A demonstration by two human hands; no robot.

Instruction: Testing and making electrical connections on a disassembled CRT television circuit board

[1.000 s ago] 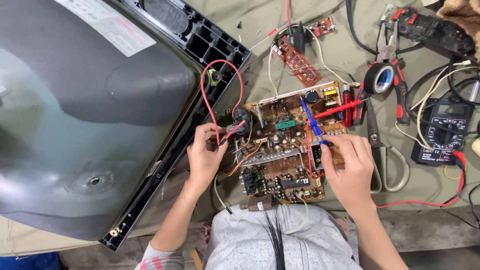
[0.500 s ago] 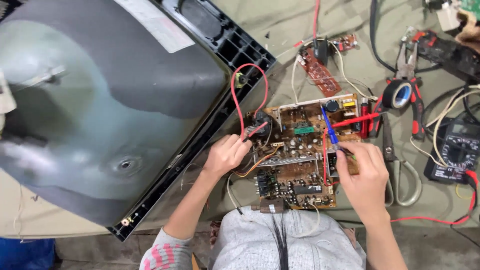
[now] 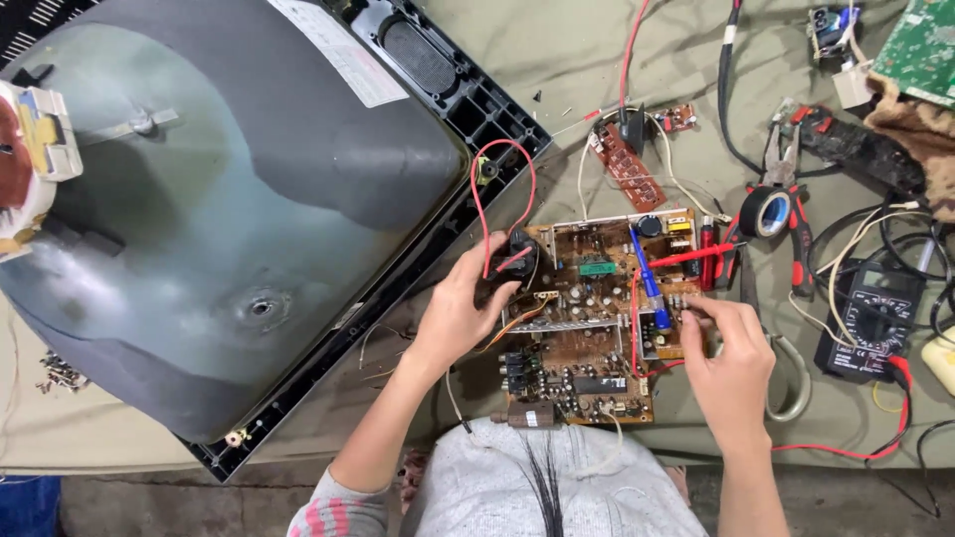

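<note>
A brown circuit board (image 3: 587, 343) crowded with parts lies on the cloth-covered bench in front of me. My left hand (image 3: 460, 316) grips the black transformer block (image 3: 505, 267) at the board's upper left corner, where a looping red wire (image 3: 477, 189) attaches. My right hand (image 3: 734, 360) pinches the board's right edge with curled fingers. A blue-handled tool (image 3: 647, 278) rests on the board just left of those fingers. A red meter probe (image 3: 696, 257) lies across the board's upper right corner.
A large grey picture tube in its black frame (image 3: 199, 209) fills the left. To the right lie a black multimeter (image 3: 875, 320), a tape roll (image 3: 766, 211), pliers (image 3: 791, 149), scissors (image 3: 788, 373) and tangled wires. A small brown board (image 3: 629, 164) sits behind, a green board (image 3: 925, 40) at top right.
My view has swung left, so everything sits further right in frame. My left hand has closed higher on the black block. My right hand stays at the board's right edge.
</note>
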